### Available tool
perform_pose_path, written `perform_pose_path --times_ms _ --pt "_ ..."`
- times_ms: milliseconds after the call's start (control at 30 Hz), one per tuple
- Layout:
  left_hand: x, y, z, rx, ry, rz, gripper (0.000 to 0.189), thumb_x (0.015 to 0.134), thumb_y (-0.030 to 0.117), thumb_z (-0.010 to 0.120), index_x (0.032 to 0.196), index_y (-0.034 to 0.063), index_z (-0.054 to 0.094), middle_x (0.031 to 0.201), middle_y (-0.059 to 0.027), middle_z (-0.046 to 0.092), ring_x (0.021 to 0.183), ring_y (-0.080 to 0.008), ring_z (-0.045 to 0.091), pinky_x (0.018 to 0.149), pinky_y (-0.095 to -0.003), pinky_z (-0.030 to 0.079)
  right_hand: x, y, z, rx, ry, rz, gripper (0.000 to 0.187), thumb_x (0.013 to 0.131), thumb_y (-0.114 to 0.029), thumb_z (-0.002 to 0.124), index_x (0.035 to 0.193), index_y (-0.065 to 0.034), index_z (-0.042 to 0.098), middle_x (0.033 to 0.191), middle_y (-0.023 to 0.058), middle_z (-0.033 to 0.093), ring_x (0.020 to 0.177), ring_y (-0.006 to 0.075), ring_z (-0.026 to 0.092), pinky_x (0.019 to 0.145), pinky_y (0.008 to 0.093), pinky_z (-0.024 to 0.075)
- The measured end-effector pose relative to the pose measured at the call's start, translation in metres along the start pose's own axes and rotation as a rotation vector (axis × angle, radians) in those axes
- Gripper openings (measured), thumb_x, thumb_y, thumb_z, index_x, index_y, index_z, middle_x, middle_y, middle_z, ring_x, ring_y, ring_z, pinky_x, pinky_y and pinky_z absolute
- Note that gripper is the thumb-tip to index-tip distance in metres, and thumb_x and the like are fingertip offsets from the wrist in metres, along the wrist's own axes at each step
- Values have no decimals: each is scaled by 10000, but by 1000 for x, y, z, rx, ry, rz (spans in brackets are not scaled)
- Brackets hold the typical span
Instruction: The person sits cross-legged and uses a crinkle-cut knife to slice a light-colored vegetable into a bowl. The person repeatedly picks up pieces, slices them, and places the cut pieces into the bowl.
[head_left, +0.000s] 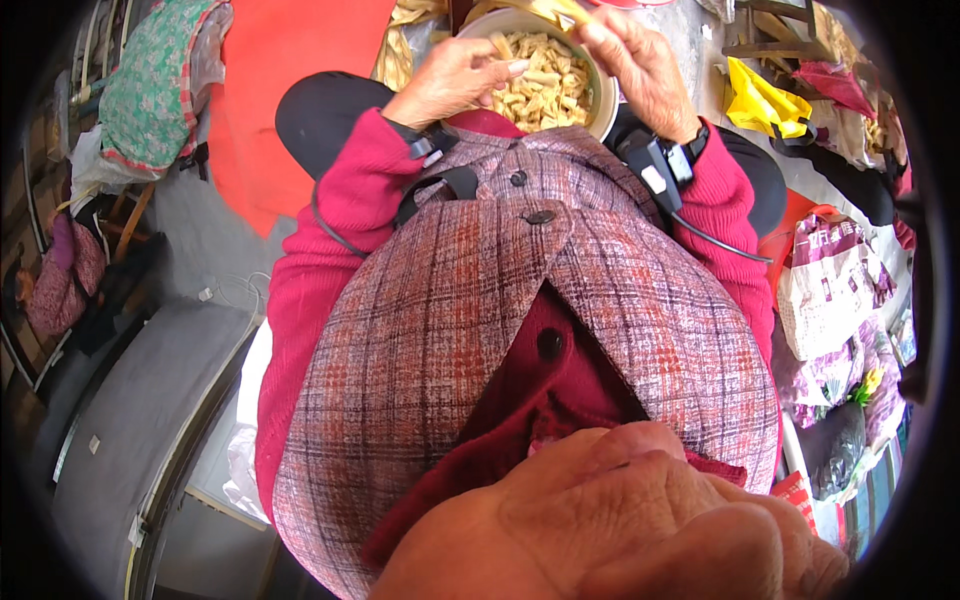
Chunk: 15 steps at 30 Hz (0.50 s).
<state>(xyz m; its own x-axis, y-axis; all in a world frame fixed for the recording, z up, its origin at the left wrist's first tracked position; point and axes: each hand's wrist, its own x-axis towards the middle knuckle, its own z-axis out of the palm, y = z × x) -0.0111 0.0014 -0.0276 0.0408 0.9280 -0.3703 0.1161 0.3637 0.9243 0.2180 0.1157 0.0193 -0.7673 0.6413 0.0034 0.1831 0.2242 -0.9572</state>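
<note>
A white bowl (609, 105) stands between my knees, heaped with short, pale yellow, dried-looking pieces (544, 82). Over its left rim, my left hand (461, 82) pinches a short pale yellow piece (501, 45) between thumb and fingers. My right hand (645, 71) is at the bowl's upper right, its fingers closed on a longer yellow strip (555, 10) that runs left across the far rim. The far end of that strip is cut off by the picture's edge. I cannot tell exactly what food the strips are.
More yellow dried strips (396, 56) lie beyond my left knee. An orange-red sheet (300, 67) covers the floor at left, near a green floral cloth bundle (154, 90). At right are a yellow bag (765, 101) and a white-and-purple bag (821, 292). Cables run from devices on both wrists.
</note>
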Motion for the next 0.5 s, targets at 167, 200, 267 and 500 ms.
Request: perform_pose_path --times_ms 167,200,267,500 --pt "4 -26 21 -542 -180 -270 557 1079 488 489 1259 -28 600 1085 -125 700 925 -191 705 785 -305 593 -20 -5 53 202 -417 -112 276 1087 -285 551 1006 -43 657 751 -4 527 724 101 527 654 270 443" --pt "12 -26 20 -779 -249 -286 557 1085 497 464 1266 -18 577 1115 -138 690 967 -195 700 794 -317 594 -22 -4 60 287 -484 -14 287 1090 -299 545 994 -48 648 759 -18 533 718 86 519 648 257 435" --pt "18 -26 24 -944 -129 -210 451 1096 401 482 1096 -22 637 943 -72 646 826 -124 629 747 -277 542 -25 -2 67 497 -601 123 305 1099 -332 528 998 -65 638 774 -43 538 693 53 492 627 223 406" --pt "-16 -3 27 -588 -222 43 331 1010 217 537 704 91 536 696 33 487 568 -32 407 500 -194 299 -27 13 57 522 221 -111 326 1123 -236 441 993 4 620 995 141 706 969 194 654 817 280 499"
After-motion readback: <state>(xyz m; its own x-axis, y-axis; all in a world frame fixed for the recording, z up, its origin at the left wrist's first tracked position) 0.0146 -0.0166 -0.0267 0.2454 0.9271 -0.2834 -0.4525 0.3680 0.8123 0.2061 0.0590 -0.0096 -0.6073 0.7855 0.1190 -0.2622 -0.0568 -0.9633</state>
